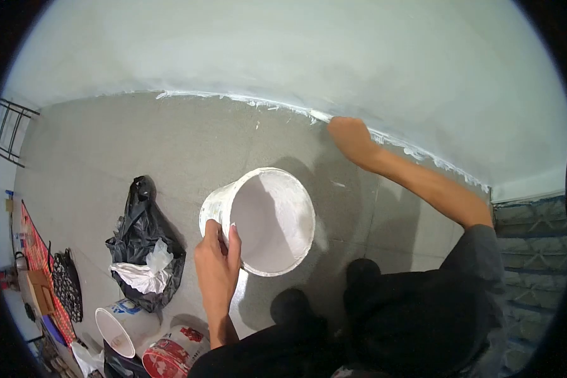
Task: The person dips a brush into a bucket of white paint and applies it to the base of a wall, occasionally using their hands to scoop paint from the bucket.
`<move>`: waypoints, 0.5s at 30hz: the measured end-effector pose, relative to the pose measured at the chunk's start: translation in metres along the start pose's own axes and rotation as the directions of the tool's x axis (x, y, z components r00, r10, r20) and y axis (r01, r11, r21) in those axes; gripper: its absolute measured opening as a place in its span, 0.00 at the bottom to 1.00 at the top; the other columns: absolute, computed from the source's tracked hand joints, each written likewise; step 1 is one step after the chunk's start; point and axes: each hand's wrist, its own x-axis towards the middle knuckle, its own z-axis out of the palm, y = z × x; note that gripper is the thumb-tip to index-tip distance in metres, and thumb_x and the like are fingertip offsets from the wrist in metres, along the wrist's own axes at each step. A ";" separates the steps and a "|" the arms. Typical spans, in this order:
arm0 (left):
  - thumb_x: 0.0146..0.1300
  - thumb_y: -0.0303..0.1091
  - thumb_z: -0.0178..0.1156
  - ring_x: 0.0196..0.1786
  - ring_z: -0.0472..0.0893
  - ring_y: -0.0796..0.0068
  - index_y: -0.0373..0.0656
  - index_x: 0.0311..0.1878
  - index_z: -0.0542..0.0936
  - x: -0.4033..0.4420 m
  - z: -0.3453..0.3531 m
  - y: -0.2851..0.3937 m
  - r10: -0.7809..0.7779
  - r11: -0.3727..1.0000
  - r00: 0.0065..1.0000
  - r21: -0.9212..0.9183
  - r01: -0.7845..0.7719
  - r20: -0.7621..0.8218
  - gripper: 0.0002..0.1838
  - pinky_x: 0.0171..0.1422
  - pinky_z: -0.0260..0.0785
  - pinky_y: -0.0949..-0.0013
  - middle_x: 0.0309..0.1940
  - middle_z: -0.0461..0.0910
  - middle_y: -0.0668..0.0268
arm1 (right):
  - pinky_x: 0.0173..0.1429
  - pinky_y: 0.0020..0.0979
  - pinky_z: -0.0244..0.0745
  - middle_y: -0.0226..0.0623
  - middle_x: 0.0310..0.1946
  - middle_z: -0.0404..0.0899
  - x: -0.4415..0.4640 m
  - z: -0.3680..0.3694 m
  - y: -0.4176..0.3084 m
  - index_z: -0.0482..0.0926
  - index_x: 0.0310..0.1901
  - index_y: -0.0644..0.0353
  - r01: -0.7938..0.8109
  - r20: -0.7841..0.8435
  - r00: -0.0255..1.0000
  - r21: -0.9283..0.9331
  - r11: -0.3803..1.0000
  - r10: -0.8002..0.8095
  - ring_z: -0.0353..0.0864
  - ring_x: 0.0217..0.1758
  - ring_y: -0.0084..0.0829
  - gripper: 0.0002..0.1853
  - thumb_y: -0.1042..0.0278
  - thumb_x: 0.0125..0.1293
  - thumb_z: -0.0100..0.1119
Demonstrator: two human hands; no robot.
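My left hand (pixel 219 268) grips the rim of a white bucket (pixel 217 200), thumb inside the wall and fingers outside. The bucket tilts with its mouth toward me; white residue coats its inner wall. My right hand (pixel 354 140) is stretched forward to the foot of the wall, closed around what looks like a paintbrush (pixel 320 116). Only its white tip shows, touching the wall's bottom edge; the fist hides its handle. A rough white band of paint (pixel 246 99) runs along that edge, with streaks spilling onto the grey floor (pixel 170 135).
On the left lie a black plastic bag (pixel 146 217), a tipped white bucket (pixel 129 324) and a red-and-white bucket (pixel 175 353). Farther left are a patterned bag (pixel 66 283) and a red cloth (pixel 36 242). A black metal rack (pixel 11 132) stands far left; a ribbed shutter (pixel 532 277) is at right.
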 end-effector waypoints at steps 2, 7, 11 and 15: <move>0.63 0.29 0.55 0.15 0.63 0.69 0.34 0.27 0.64 0.001 -0.001 0.003 -0.055 0.998 0.998 -0.009 0.055 0.021 0.13 0.21 0.56 0.66 0.13 0.64 0.55 | 0.30 0.32 0.76 0.38 0.26 0.80 0.009 0.012 0.006 0.80 0.24 0.56 -0.004 -0.011 1.000 0.000 1.000 0.004 0.82 0.32 0.33 0.03 0.74 0.47 0.57; 0.63 0.29 0.54 0.14 0.62 0.69 0.35 0.27 0.64 0.001 -0.001 -0.001 -0.024 1.000 1.000 0.015 0.024 0.000 0.12 0.21 0.56 0.66 0.12 0.63 0.57 | 0.30 0.32 0.74 0.37 0.24 0.78 0.038 -0.012 0.023 0.79 0.26 0.56 -0.210 0.103 0.971 -0.049 0.976 0.215 0.81 0.32 0.34 0.03 0.75 0.47 0.58; 0.63 0.29 0.54 0.14 0.62 0.70 0.35 0.28 0.64 0.001 0.000 -0.005 -0.009 1.000 1.000 -0.014 0.009 -0.018 0.12 0.21 0.56 0.67 0.12 0.63 0.57 | 0.25 0.33 0.67 0.35 0.21 0.73 0.030 -0.077 0.029 0.75 0.24 0.57 -0.071 -0.141 0.988 -0.060 0.996 0.062 0.76 0.25 0.33 0.02 0.75 0.46 0.57; 0.63 0.28 0.54 0.14 0.62 0.69 0.35 0.28 0.64 0.003 0.000 -0.003 -0.013 1.000 1.000 -0.003 0.013 -0.023 0.12 0.21 0.56 0.67 0.12 0.63 0.57 | 0.26 0.36 0.67 0.38 0.21 0.72 0.021 -0.090 0.004 0.74 0.26 0.59 -0.039 -0.313 0.950 -0.120 0.992 -0.001 0.75 0.24 0.36 0.01 0.75 0.49 0.54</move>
